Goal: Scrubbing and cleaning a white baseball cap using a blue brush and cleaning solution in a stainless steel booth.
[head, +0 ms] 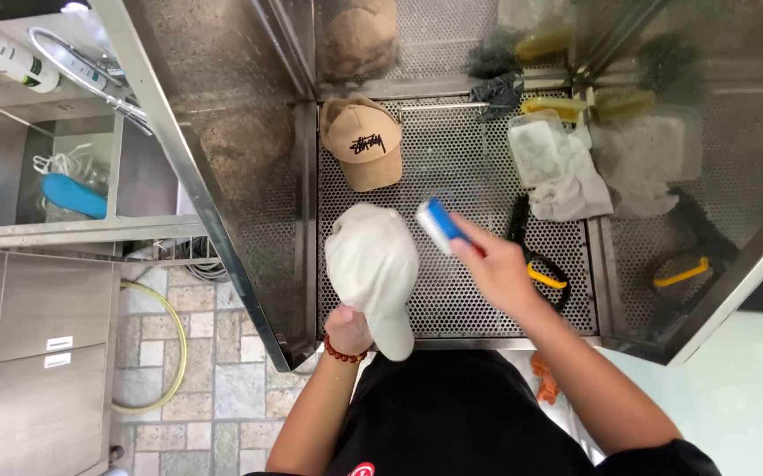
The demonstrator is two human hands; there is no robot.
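A: Your left hand (347, 328) is clamped on the white cap (372, 273), low on it near its brim, at the near edge of the perforated steel tray (478, 291). The cap lies on the tray with its crown pointing away from you.

B: And the right?

A: Your right hand (498, 269) is closed around the handle of the blue brush (439, 222), raised just right of the white cap. The brush head looks clear of the fabric, though blur makes it hard to be sure. Your two hands are well apart, with the cap between them.

B: What else sits on the tray?

A: A tan cap (364, 141) lies beyond the white one, not touching it. Right of the white cap is a black brush with a yellow handle (535, 264), partly under your right forearm, and further back a heap of white cloths (562, 172).

B: What could go wrong?

A: As I judge it, your grip holds only one end of the white cap. A hard stroke across the crown could twist it or slide it toward the tan cap. The cap also overhangs the tray's near edge, so a slack grip might let it drop to the tiled floor (196, 353).
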